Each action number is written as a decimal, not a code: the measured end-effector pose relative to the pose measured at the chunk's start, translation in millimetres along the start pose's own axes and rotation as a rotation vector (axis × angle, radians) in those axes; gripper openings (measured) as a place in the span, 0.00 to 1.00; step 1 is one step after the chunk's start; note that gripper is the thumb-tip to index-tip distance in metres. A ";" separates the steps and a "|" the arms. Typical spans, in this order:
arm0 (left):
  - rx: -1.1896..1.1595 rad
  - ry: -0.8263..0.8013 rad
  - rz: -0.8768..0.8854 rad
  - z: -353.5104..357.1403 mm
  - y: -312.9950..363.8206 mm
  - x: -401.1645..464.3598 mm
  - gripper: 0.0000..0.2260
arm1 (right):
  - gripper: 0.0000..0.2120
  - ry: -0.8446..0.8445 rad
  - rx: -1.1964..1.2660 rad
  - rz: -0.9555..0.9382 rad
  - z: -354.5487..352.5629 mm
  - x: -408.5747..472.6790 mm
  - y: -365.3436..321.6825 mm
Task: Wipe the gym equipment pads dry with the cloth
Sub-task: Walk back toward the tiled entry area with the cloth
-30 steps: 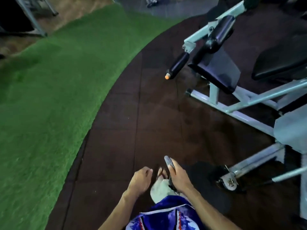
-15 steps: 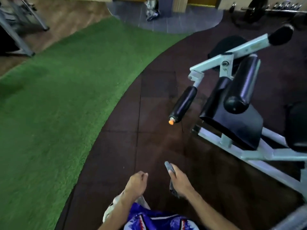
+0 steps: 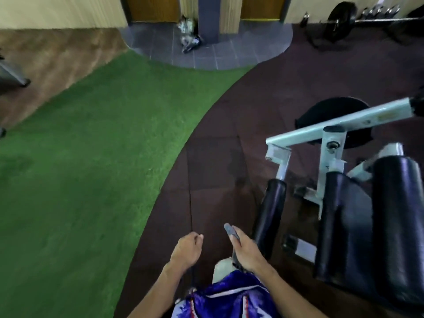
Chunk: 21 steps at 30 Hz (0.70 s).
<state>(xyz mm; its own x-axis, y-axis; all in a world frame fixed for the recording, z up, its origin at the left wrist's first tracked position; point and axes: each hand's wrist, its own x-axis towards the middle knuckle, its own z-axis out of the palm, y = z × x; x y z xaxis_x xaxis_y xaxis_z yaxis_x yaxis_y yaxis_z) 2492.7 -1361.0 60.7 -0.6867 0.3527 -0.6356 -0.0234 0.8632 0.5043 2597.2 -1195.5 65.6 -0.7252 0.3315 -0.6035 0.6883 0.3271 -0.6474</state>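
Wiping looks not yet begun here: no cloth touches any pad. The left hand (image 3: 187, 250) hangs loosely curled and holds nothing, over the dark rubber floor (image 3: 213, 180) beside the green turf (image 3: 91, 168). The right hand (image 3: 246, 251) is clamped on a grey cloth (image 3: 230, 231), a folded end sticking out past the fingers, just beside the slim roller pad (image 3: 270, 216). Further right stand a second roller (image 3: 332, 214) and the thick roller (image 3: 398, 221) on the pale frame (image 3: 330, 125). The pads are black, smooth and glossy; whether they are wet I cannot tell. All of them seem left to do.
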 end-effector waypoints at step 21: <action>-0.030 -0.021 -0.005 -262.2 354.1 548.1 0.18 | 0.23 -0.002 -0.084 -0.008 -336.5 563.2 -263.3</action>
<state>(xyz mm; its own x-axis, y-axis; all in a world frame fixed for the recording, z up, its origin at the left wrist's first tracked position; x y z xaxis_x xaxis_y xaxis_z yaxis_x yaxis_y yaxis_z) 1917.5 -956.6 44.1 -0.6715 0.3556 -0.6501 -0.0491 0.8540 0.5179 2013.4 -797.2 52.8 -0.7309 0.3265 -0.5994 0.6812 0.4032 -0.6110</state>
